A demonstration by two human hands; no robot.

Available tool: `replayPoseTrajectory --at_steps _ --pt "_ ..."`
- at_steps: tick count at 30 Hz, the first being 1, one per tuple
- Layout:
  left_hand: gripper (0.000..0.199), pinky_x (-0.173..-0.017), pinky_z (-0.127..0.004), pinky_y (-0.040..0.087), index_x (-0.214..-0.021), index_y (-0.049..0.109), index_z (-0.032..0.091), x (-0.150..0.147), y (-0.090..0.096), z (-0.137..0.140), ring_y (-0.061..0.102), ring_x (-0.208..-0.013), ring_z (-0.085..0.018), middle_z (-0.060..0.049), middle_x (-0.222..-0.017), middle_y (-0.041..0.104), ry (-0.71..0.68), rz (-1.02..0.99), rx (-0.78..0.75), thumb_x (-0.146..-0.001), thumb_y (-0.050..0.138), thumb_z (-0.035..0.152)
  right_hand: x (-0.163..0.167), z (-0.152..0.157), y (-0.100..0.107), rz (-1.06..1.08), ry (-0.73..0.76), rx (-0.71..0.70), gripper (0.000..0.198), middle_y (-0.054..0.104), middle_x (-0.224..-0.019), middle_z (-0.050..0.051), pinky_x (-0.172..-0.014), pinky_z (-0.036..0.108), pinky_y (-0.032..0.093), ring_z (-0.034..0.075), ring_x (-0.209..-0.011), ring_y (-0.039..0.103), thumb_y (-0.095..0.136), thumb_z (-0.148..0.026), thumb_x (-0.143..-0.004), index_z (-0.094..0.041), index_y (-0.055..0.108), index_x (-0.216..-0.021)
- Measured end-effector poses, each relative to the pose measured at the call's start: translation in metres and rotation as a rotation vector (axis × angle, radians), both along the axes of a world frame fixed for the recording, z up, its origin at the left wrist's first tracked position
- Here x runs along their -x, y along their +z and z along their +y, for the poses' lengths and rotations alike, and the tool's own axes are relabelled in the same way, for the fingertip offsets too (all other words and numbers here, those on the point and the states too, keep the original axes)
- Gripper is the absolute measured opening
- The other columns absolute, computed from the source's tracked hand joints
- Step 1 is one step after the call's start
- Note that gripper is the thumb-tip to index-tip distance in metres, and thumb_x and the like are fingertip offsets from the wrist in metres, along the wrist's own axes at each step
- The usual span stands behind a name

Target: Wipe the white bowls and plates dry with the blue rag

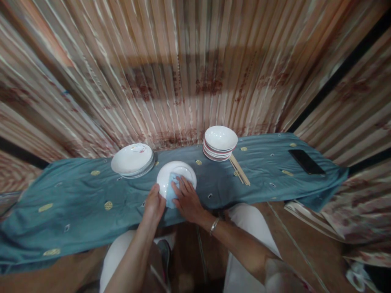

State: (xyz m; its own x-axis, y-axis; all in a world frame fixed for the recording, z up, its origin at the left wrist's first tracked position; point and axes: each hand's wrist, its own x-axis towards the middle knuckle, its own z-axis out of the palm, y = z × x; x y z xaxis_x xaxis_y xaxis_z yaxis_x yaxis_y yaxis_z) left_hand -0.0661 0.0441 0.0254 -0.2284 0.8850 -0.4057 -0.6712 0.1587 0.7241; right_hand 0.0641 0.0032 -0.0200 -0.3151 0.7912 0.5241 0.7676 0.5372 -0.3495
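A white plate [164,171] is tilted over the front part of the cloth-covered table, and the ring on its face suggests that its underside is up. My left hand [153,205] grips the plate's near left edge, thumb on top. With fingers stretched out, my right hand [188,200] presses a light blue cloth [171,191] against the plate. Part of the cloth hangs over the near rim. To the left stands a stack of shallow white plates [132,159], the top one with a floral pattern. A stack of white bowls [220,140] with reddish rims sits behind to the right.
Wooden chopsticks [240,170] lie beside the bowls. A black phone [306,161] rests near the right end of the table. A teal patterned tablecloth [82,203] covers the narrow table. Pleated curtains [195,81] hang right behind it, with dark poles at both sides.
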Motion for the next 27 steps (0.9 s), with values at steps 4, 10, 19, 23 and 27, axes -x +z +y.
replayPoseTrajectory --at_steps 4,10,19,23,27 --pt "0.005 -0.075 -0.025 0.051 -0.075 0.062 0.015 -0.002 0.004 -0.005 0.063 -0.065 -0.012 -0.001 -0.072 0.069 -0.046 0.022 -0.056 -0.077 0.067 0.014 0.002 0.010 0.012 -0.031 0.006 -0.046 0.060 0.028 -0.158 0.018 -0.115 0.054 0.029 0.032 -0.150 0.011 0.050 -0.034 -0.095 -0.013 0.035 -0.149" --pt "0.027 -0.061 -0.021 0.046 -0.075 0.062 0.015 -0.010 0.013 -0.014 0.059 -0.058 -0.010 0.003 -0.068 0.066 -0.135 0.080 -0.178 -0.058 0.082 0.025 -0.008 0.025 0.033 -0.046 -0.037 -0.134 0.060 0.029 -0.157 0.016 -0.116 0.056 0.022 0.034 -0.149 0.009 0.050 -0.045 -0.094 -0.019 0.039 -0.148" --pt "0.017 -0.070 -0.026 0.048 -0.067 0.065 0.015 -0.025 0.020 -0.012 0.061 -0.066 -0.013 0.000 -0.070 0.068 -0.102 0.052 -0.245 -0.057 0.076 0.024 -0.028 0.045 0.045 0.147 -0.211 -0.054 0.058 0.033 -0.154 0.016 -0.117 0.052 0.020 0.030 -0.147 0.019 0.041 -0.043 -0.097 -0.016 0.036 -0.148" --pt "0.019 -0.073 -0.026 0.049 -0.066 0.062 0.015 -0.024 0.017 -0.011 0.062 -0.066 -0.013 0.000 -0.067 0.067 -0.072 0.043 -0.243 -0.058 0.077 0.024 -0.033 0.051 0.032 0.254 -0.257 0.009 0.057 0.036 -0.152 0.017 -0.116 0.051 0.025 0.028 -0.145 0.025 0.034 -0.040 -0.100 -0.013 0.032 -0.150" --pt "0.017 -0.074 -0.026 0.050 -0.065 0.062 0.015 -0.021 0.013 -0.009 0.063 -0.067 -0.013 -0.001 -0.068 0.068 -0.037 0.025 -0.223 -0.060 0.076 0.021 -0.036 0.050 0.016 0.327 -0.255 0.044 0.059 0.032 -0.154 0.018 -0.116 0.053 0.026 0.029 -0.146 0.023 0.029 -0.039 -0.101 -0.011 0.023 -0.153"
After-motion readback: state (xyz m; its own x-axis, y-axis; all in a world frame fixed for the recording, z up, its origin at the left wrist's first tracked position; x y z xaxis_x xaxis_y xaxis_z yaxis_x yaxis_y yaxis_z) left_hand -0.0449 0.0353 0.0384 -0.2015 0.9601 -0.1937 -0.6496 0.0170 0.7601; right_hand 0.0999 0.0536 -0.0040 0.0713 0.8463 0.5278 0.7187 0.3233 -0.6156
